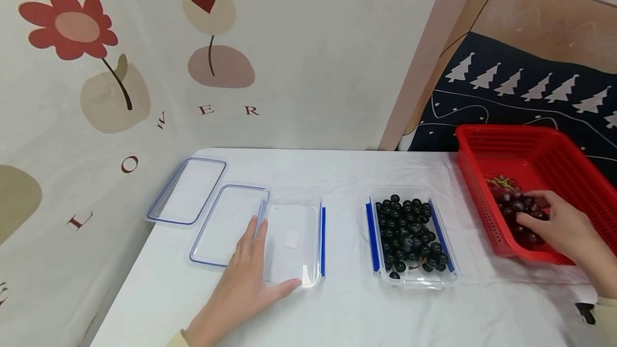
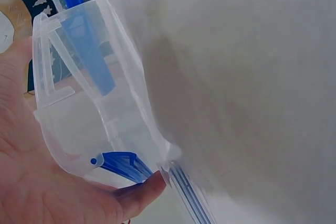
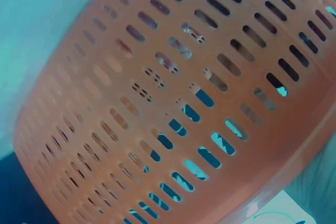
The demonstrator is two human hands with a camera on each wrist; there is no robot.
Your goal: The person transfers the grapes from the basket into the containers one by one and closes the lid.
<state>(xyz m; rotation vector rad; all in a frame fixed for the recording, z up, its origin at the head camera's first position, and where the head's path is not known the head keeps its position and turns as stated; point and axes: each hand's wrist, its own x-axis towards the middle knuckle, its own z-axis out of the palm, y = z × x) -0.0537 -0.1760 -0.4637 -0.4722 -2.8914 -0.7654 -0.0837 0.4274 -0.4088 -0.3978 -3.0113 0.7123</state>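
Note:
My left hand (image 1: pixel 248 277) rests at an uncovered clear plastic container (image 1: pixel 291 245) with blue side latches. Its extended fingers lie along the left side and the thumb touches the front edge; the left wrist view shows the container (image 2: pixel 126 114) close beside the palm. At the right, my right hand (image 1: pixel 566 224) reaches into a red basket (image 1: pixel 482 218) and grips a bunch of dark red grapes (image 1: pixel 518 208). In the right wrist view, the slotted basket wall (image 3: pixel 184 108) hides most of that hand. A second clear container (image 1: pixel 412 282) holds black grapes (image 1: pixel 409 234).
Two clear lids with blue seals lie at the left, one lid (image 1: pixel 188 191) farther back and another lid (image 1: pixel 226 229) beside the left hand. A white cloth (image 1: pixel 344 202) covers the table. A printed wall covering (image 1: pixel 313 68) rises behind it.

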